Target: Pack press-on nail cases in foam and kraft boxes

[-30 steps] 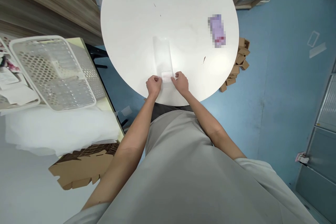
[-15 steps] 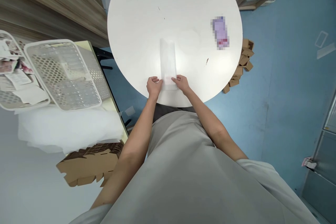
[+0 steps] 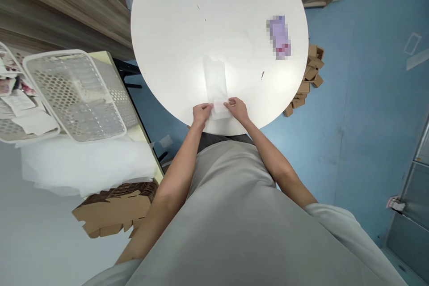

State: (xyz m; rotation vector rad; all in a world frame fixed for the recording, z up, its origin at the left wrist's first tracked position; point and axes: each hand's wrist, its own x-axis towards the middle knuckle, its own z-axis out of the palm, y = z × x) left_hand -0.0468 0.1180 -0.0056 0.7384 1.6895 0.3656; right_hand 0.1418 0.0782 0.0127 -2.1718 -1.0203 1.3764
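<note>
A long strip of thin, translucent white wrapping sheet (image 3: 215, 76) lies on the round white table (image 3: 170, 35), stretching away from me. At its near end a small, pale, flat item shows faintly through the layers; its kind I cannot make out. My left hand (image 3: 201, 114) pinches the left edge of the sheet there between thumb and fingers. Opposite it, my right hand (image 3: 238, 109) pinches the right edge in the same way. Both hands rest close to the table's front rim.
A blurred purple object (image 3: 279, 37) lies at the table's right. On the left side table stand a white plastic basket (image 3: 75, 96), a pile of white sheets (image 3: 87, 161) and flattened cardboard boxes (image 3: 114, 210). Small brown boxes (image 3: 304, 87) sit beyond the table's right edge.
Both hands have shifted slightly right and nearer to me, with the near end of the sheet between them. The far end of the sheet has come nearer too.
</note>
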